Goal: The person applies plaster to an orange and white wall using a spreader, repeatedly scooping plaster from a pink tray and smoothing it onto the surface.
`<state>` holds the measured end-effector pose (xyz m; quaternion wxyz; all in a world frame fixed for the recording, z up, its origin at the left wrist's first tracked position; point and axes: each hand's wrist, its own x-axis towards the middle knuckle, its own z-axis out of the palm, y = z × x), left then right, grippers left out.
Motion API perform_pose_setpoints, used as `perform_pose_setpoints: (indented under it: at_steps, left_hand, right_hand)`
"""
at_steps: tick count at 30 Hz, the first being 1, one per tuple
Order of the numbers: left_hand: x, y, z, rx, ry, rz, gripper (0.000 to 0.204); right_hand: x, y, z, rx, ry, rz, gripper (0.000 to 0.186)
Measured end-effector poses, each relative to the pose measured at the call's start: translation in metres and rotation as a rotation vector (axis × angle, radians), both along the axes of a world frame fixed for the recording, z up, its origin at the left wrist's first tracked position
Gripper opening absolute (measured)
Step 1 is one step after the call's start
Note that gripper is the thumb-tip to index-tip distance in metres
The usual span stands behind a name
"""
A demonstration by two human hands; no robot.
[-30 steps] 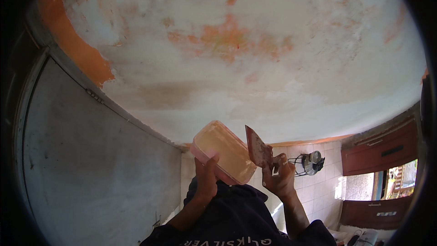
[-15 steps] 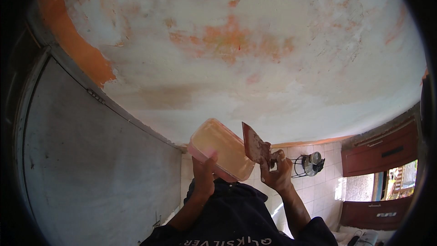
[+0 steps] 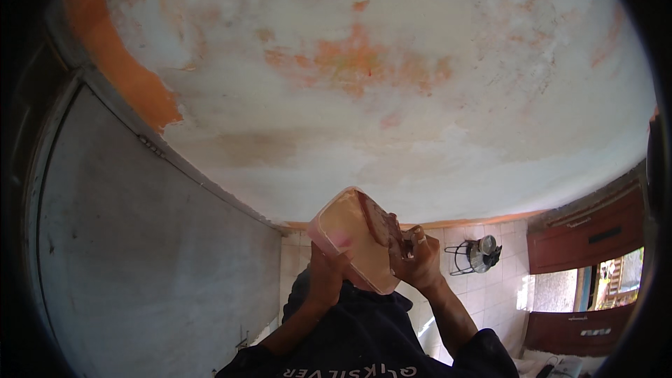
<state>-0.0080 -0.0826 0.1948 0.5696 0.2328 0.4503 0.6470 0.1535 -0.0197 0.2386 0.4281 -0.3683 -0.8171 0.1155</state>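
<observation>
My left hand (image 3: 327, 270) grips the near left side of a pink plastic tub (image 3: 350, 238), which is tilted and shows a pale, smeared inside. In my right hand (image 3: 418, 266) is a putty knife (image 3: 382, 221) with a wide blade coated in reddish-brown. Its blade lies against the tub's far right rim; how far it reaches inside I cannot tell. Both hands are in front of my dark shirt. Beyond them rises a wall (image 3: 315, 119) covered in uneven whitish filler, with orange patches showing through.
A grey door (image 3: 154, 238) stands along the left, beside a strip of orange paint (image 3: 129, 84). On the tiled floor (image 3: 483, 294) at the right is a dark metal stand (image 3: 458, 257) with a glass-like vessel (image 3: 483, 255) on it. Reddish-brown shutters (image 3: 588, 231) flank a bright opening.
The putty knife has moved left and come against the tub's rim. The tub has shifted slightly right and turned, and my two hands are closer together.
</observation>
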Motion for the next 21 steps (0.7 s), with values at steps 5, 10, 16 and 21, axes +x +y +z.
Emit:
perform_pose_setpoints:
  at_steps: [5, 10, 16, 21]
  left_hand:
    - [-0.002, -0.002, 0.013, -0.025, -0.108, -0.031, 0.061]
    - [-0.004, -0.003, -0.003, 0.027, 0.065, -0.07, 0.066]
    - [-0.003, -0.004, -0.012, 0.005, -0.02, -0.109, 0.069]
    - [-0.005, -0.004, -0.013, 0.052, -0.162, -0.087, 0.061]
  right_hand:
    - [-0.003, 0.001, 0.003, -0.113, -0.098, -0.051, 0.015]
    - [-0.001, 0.005, 0.01, -0.061, -0.24, -0.049, 0.013]
    - [-0.018, -0.011, 0.012, -0.053, -0.243, -0.038, 0.008]
    - [-0.024, -0.013, 0.021, -0.091, -0.263, 0.026, 0.013]
